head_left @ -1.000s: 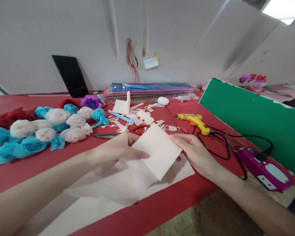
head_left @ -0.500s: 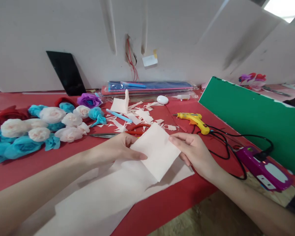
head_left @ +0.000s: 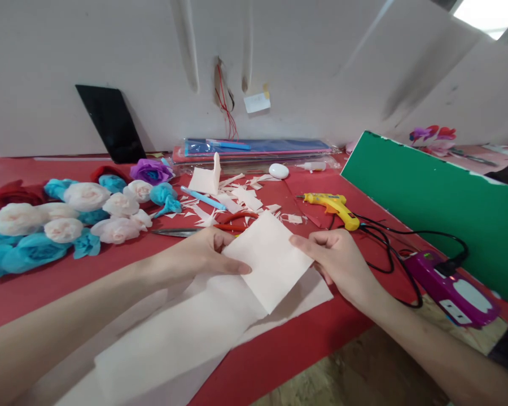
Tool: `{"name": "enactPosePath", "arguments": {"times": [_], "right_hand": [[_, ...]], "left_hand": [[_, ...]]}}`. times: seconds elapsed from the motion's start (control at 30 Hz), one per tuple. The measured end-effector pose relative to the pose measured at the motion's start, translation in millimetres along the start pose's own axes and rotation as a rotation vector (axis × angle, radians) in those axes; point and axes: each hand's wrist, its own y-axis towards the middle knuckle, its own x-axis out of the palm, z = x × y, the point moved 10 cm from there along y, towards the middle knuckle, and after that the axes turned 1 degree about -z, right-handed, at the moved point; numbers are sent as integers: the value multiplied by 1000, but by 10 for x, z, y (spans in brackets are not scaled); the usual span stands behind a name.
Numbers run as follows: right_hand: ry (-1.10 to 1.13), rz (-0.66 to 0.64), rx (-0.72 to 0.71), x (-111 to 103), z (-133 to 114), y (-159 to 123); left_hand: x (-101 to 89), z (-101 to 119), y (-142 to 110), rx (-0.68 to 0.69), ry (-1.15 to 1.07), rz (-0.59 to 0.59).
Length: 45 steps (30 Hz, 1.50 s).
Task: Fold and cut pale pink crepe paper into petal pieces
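A square of pale pink paper (head_left: 268,262) is held up between both hands, one corner pointing toward me. My left hand (head_left: 211,251) pinches its left side, thumb on top. On the right side, my right hand (head_left: 328,256) grips the edge between thumb and fingers. Longer pale sheets (head_left: 173,338) lie underneath, across the front of the table. Just beyond my left hand are scissors (head_left: 232,225) with red handles, partly hidden by the hand and the square. Pale paper scraps (head_left: 248,198) lie scattered behind them, with a blue pen (head_left: 203,198) among them.
Blue, white, red and purple paper flowers (head_left: 63,230) crowd the left. A yellow glue gun (head_left: 332,207) lies right, its black cord running to a purple power strip (head_left: 452,287). A green board (head_left: 440,208) leans behind it. A dark tablet (head_left: 112,124) rests against the wall.
The view has shifted very slightly. Both hands keep hold of the paper square in nearly the same place; the right fingers have moved a little at its edge.
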Motion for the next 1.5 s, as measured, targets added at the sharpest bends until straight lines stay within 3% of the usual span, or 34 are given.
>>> {"name": "enactPosePath", "arguments": {"times": [0.17, 0.27, 0.5, 0.8, 0.97, 1.27, 1.5], "right_hand": [[-36, 38, -68, -50, -73, 14], [53, 48, -78, -62, -56, 44], [222, -265, -21, 305, 7, 1], [184, -305, -9, 322, -25, -40], [208, -382, 18, 375, -7, -32], [193, -366, 64, 357, 46, -33], [196, -341, 24, 354, 1, -37]], "left_hand": [[-28, 2, -5, 9, -3, 12], [-17, 11, -8, 15, 7, -2], [95, 23, -34, 17, 76, -73], [86, 0, -57, -35, 110, -62], [182, -77, -103, -111, 138, -89], [241, -82, -119, -120, 146, -81], [331, -98, -134, -106, 120, -152]]}}
